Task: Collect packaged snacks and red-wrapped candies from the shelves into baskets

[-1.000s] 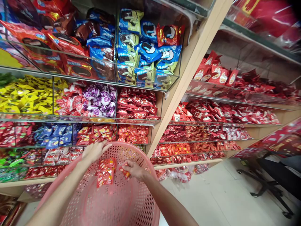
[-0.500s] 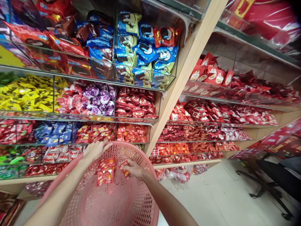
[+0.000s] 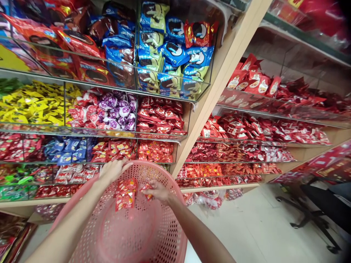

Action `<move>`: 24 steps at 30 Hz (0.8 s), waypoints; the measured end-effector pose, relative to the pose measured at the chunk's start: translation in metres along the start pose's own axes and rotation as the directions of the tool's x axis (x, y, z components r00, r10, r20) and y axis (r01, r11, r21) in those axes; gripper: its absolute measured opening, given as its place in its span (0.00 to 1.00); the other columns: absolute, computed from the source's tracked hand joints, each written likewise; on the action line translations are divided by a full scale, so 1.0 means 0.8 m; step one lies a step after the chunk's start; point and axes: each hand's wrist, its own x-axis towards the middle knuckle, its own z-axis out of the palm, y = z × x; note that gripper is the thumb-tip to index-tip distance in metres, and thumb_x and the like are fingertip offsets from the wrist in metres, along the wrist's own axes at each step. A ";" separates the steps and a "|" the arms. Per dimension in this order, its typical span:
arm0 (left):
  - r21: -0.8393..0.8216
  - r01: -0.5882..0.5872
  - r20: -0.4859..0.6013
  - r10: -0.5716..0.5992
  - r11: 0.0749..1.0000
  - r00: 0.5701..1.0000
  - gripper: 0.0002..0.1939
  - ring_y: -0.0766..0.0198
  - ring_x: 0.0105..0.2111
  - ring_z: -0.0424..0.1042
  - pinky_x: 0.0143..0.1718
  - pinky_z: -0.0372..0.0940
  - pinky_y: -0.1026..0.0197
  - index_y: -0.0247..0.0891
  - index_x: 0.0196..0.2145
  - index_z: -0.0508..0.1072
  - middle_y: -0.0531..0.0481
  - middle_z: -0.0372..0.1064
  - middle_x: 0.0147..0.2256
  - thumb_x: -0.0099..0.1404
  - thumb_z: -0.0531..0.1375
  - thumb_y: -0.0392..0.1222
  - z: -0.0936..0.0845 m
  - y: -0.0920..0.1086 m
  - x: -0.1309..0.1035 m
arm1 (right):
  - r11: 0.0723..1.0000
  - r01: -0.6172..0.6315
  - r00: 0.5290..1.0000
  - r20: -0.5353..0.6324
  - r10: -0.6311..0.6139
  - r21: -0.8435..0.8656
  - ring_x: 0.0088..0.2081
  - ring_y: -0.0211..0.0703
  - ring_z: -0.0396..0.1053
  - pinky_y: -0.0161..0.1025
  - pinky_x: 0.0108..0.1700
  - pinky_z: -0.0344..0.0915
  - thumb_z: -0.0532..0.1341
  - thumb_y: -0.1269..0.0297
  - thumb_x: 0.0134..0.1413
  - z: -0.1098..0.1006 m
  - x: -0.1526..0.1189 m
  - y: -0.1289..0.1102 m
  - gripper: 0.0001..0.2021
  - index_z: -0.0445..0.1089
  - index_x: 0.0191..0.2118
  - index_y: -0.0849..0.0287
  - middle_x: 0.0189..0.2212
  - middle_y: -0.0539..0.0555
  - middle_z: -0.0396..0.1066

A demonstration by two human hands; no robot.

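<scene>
A pink plastic basket (image 3: 171, 223) with a holed wall is tilted in front of me. My left hand (image 3: 113, 171) is wrapped over its far rim, gripping it. Inside the basket, several red candy packets (image 3: 126, 193) lie against the far wall. My right hand (image 3: 157, 191) is inside the basket, to the right of those packets. Its fingers are closed on a small red candy packet (image 3: 146, 189), partly covered by the fingertips. Behind the rim, a shelf bin holds similar red packets (image 3: 155, 150).
Shelves with clear bins hold blue cookie packs (image 3: 175, 54), yellow packets (image 3: 41, 104) and purple-white wrapped sweets (image 3: 119, 109). A slanting wooden upright (image 3: 219, 87) divides them from more red packets (image 3: 233, 128). A black wheeled chair (image 3: 320, 208) stands at right on the tiled floor (image 3: 255, 226).
The view has shifted slightly, so the basket and shelves sit a little differently in the picture. Both hands keep about the same hold, the right one still inside the basket.
</scene>
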 end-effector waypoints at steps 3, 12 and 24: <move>0.018 0.000 -0.009 0.000 1.000 1.000 0.33 0.46 0.40 0.72 0.37 0.62 0.52 0.44 0.53 0.65 0.38 0.73 0.38 0.63 0.35 0.63 -0.004 0.003 -0.001 | 1.000 0.004 1.000 -0.007 -0.004 0.022 0.20 0.31 0.62 0.31 0.23 0.57 0.69 0.55 0.32 -0.001 -0.002 -0.007 0.23 0.61 0.35 0.57 0.24 0.43 0.65; 0.020 -0.009 -0.042 0.010 1.000 0.999 0.33 0.46 0.41 0.71 0.38 0.61 0.52 0.44 0.53 0.65 0.38 0.73 0.39 0.64 0.34 0.62 -0.019 0.023 -0.003 | 0.998 -0.010 0.998 0.065 0.007 0.059 0.20 0.32 0.65 0.33 0.24 0.62 0.73 0.57 0.21 0.031 0.003 -0.035 0.31 0.61 0.37 0.58 0.26 0.43 0.68; 0.013 -0.014 -0.044 0.015 1.000 0.999 0.33 0.47 0.41 0.71 0.39 0.62 0.53 0.46 0.53 0.65 0.39 0.73 0.39 0.64 0.36 0.62 -0.015 0.023 0.001 | 0.998 0.007 0.990 -0.137 -0.015 -0.055 0.16 0.33 0.62 0.33 0.20 0.61 0.70 0.58 0.28 0.082 0.031 0.002 0.26 0.58 0.34 0.56 0.20 0.40 0.65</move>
